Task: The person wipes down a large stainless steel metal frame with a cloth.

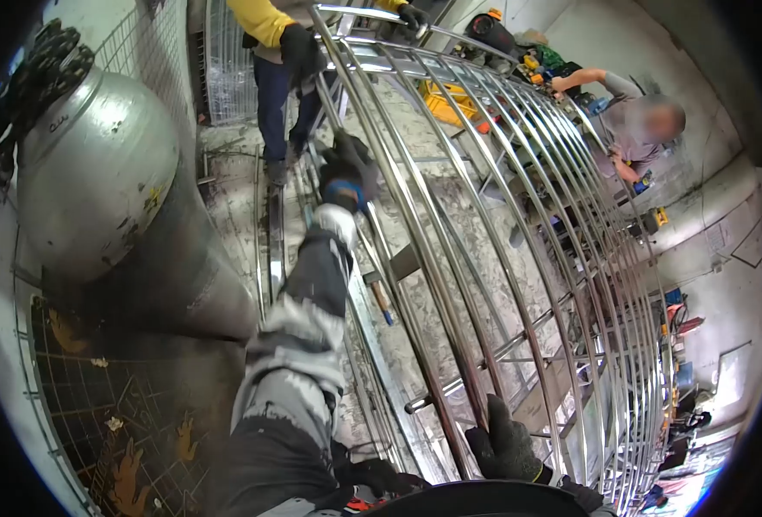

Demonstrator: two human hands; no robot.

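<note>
A large grille of shiny metal tubes (437,284) stretches from the top of the head view down to the lower right. My left hand (346,164), in a dark glove with a blue band at the wrist, reaches far forward and is closed round the grille's outer tube. Lower down, near my body, my right hand (510,444), also in a dark glove, is on the near tubes, its fingers seemingly bent round one; part of its grip is hidden. A co-worker in yellow sleeves has a gloved hand (301,53) at the grille's far end.
A big grey metal cylinder (96,172) stands close on the left. Long metal bars (275,224) lie on the floor. A yellow crate (448,103) shows behind the grille. At right, another person (640,125) works beside the grille's far side.
</note>
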